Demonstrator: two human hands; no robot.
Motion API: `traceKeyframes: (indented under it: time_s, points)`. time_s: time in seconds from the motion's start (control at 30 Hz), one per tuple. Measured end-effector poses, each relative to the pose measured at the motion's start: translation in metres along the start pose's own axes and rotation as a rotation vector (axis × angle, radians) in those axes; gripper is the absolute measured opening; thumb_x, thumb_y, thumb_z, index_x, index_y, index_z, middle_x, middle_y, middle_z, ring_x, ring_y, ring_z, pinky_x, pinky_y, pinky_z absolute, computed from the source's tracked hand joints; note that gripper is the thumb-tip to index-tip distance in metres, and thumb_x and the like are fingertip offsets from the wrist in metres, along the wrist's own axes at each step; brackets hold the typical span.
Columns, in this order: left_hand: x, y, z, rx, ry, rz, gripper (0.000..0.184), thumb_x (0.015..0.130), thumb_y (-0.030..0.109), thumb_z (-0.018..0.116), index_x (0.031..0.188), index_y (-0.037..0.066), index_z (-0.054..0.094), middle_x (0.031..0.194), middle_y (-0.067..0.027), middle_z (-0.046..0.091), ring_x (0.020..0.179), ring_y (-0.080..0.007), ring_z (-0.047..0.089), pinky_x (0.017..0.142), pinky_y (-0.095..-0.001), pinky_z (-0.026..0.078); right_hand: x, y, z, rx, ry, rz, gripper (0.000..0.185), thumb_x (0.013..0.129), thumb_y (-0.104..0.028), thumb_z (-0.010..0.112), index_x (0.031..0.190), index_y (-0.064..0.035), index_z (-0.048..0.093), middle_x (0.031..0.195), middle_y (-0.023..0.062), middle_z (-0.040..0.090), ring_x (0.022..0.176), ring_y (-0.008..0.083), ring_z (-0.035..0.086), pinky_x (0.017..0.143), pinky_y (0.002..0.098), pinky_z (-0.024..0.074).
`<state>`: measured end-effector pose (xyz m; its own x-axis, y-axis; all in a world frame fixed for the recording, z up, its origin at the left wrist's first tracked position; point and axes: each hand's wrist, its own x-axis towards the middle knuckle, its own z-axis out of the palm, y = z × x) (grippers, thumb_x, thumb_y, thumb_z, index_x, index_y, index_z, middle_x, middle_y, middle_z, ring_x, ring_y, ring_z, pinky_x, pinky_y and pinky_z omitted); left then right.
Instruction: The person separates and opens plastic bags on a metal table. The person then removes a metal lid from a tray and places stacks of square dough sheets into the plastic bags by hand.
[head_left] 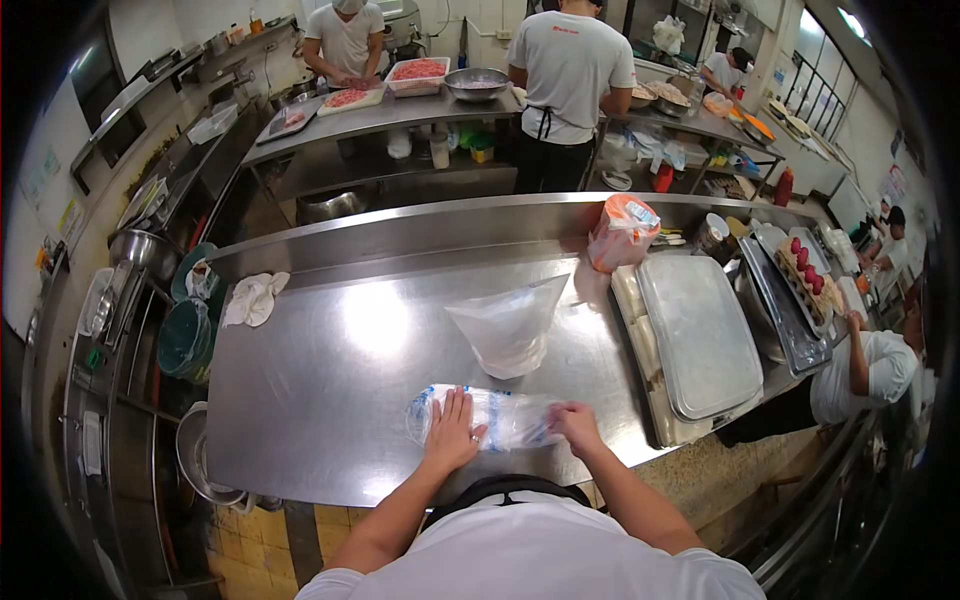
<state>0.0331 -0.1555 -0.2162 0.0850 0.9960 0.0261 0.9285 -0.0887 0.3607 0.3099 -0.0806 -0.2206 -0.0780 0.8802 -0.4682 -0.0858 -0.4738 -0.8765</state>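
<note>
Near the front edge of the steel table [290,420] lies a clear plastic bag pack [508,418] with blue print. My left hand [453,432] rests flat on its left part, fingers stretched out, a ring on one finger. At the right end of the pack, my right hand [577,424] is closed, its fingers pinching the crumpled plastic; it is slightly blurred. Just beyond the pack stands a whitish translucent plastic bag [508,330], with its wide top edge spread and its contents hard to make out.
A white cloth [256,299] lies at the table's left. Lidded plastic containers [700,335] stand at the right, with an orange-and-white plastic package [624,232] behind. One person [868,370] is at the right; others work across the table, near a tray of red meat [418,72].
</note>
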Motion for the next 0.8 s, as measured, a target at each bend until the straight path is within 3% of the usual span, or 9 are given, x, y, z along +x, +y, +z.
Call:
traceKeyframes:
  time_s: [0.1, 0.2, 0.3, 0.33, 0.43, 0.53, 0.63, 0.73, 0.8]
  points:
    - [0.001, -0.002, 0.002, 0.019, 0.019, 0.021, 0.075, 0.097, 0.047, 0.05, 0.151, -0.004, 0.033, 0.161, -0.0246, 0.025, 0.152, -0.0368, 0.019, 0.122, -0.0579, 0.011, -0.022, -0.045, -0.017, -0.075, 0.096, 0.025, 0.016, 0.094, -0.012, 0.064, 0.095, 0.0019, 0.071, 0.08, 0.0121, 0.069, 0.066, 0.0188, 0.065, 0.056, 0.0324, 0.0535]
    - [0.007, 0.001, 0.005, 0.06, -0.037, -0.028, 0.076, 0.096, 0.044, 0.056, 0.15, -0.005, 0.034, 0.16, -0.0239, 0.027, 0.151, -0.0376, 0.022, 0.122, -0.0554, 0.016, -0.051, -0.102, -0.021, -0.275, -0.037, -0.04, 0.014, 0.094, -0.006, 0.06, 0.096, 0.0025, 0.072, 0.084, 0.0113, 0.07, 0.072, 0.0178, 0.066, 0.064, 0.031, 0.0551]
    - [0.024, 0.046, -0.063, -0.578, 0.006, -0.013, 0.079, 0.092, 0.034, 0.068, 0.151, -0.004, 0.033, 0.159, -0.023, 0.031, 0.149, -0.0387, 0.025, 0.121, -0.0496, 0.022, -0.07, -0.129, -0.008, -0.485, -0.183, -0.37, 0.018, 0.092, 0.001, 0.055, 0.101, 0.0026, 0.072, 0.087, 0.0093, 0.071, 0.076, 0.0161, 0.066, 0.073, 0.0283, 0.0544]
    - [0.031, 0.06, -0.082, -0.775, 0.023, 0.077, 0.082, 0.085, 0.024, 0.077, 0.151, 0.001, 0.035, 0.159, -0.0225, 0.032, 0.15, -0.0366, 0.026, 0.12, -0.0434, 0.027, -0.085, -0.151, 0.004, -0.46, -0.226, -0.298, 0.024, 0.091, 0.005, 0.052, 0.104, 0.0024, 0.072, 0.09, 0.008, 0.071, 0.08, 0.0148, 0.066, 0.078, 0.0276, 0.0527]
    - [0.047, 0.089, -0.118, -0.798, 0.045, 0.297, 0.068, 0.084, 0.02, 0.079, 0.144, 0.004, 0.05, 0.146, -0.0219, 0.05, 0.139, -0.033, 0.044, 0.113, -0.0395, 0.037, -0.1, -0.181, 0.022, -0.311, -0.335, -0.254, 0.016, 0.096, -0.006, 0.061, 0.101, 0.0022, 0.073, 0.088, 0.0074, 0.073, 0.083, 0.0144, 0.067, 0.079, 0.0282, 0.053]
    - [0.055, 0.081, -0.113, -0.967, -0.116, 0.183, 0.042, 0.086, 0.013, 0.077, 0.126, 0.002, 0.067, 0.119, -0.016, 0.069, 0.109, -0.0236, 0.065, 0.097, -0.0349, 0.049, -0.1, -0.195, 0.025, -0.412, -0.339, -0.355, 0.017, 0.098, -0.007, 0.06, 0.102, 0.0024, 0.073, 0.087, 0.0066, 0.072, 0.079, 0.0134, 0.065, 0.075, 0.0271, 0.0522]
    - [0.049, 0.077, -0.119, -1.111, -0.335, -0.061, 0.025, 0.089, 0.012, 0.075, 0.112, 0.002, 0.074, 0.096, -0.0077, 0.073, 0.084, -0.0133, 0.065, 0.078, -0.0297, 0.053, -0.099, -0.202, 0.032, -0.442, -0.153, -0.807, 0.019, 0.099, -0.01, 0.059, 0.103, 0.002, 0.073, 0.08, 0.0048, 0.068, 0.071, 0.0118, 0.062, 0.066, 0.0273, 0.0508]
    - [0.04, 0.087, -0.129, -1.295, -0.29, -0.143, 0.021, 0.096, 0.015, 0.069, 0.112, 0.002, 0.074, 0.094, -0.0034, 0.073, 0.08, -0.0117, 0.064, 0.075, -0.0291, 0.052, -0.103, -0.2, 0.032, -0.199, -0.229, -0.378, 0.023, 0.1, -0.017, 0.061, 0.093, 0.0003, 0.074, 0.075, 0.0019, 0.065, 0.065, 0.0087, 0.058, 0.057, 0.0267, 0.0471]
    - [0.041, 0.088, -0.133, -1.452, -0.181, -0.22, 0.021, 0.097, 0.013, 0.066, 0.113, 0.001, 0.073, 0.097, -0.0042, 0.073, 0.083, -0.012, 0.064, 0.079, -0.0291, 0.052, -0.103, -0.203, 0.028, -0.349, -0.386, -0.14, 0.023, 0.099, -0.02, 0.063, 0.093, 0.0001, 0.074, 0.077, 0.0023, 0.066, 0.068, 0.0092, 0.059, 0.062, 0.0253, 0.0481]
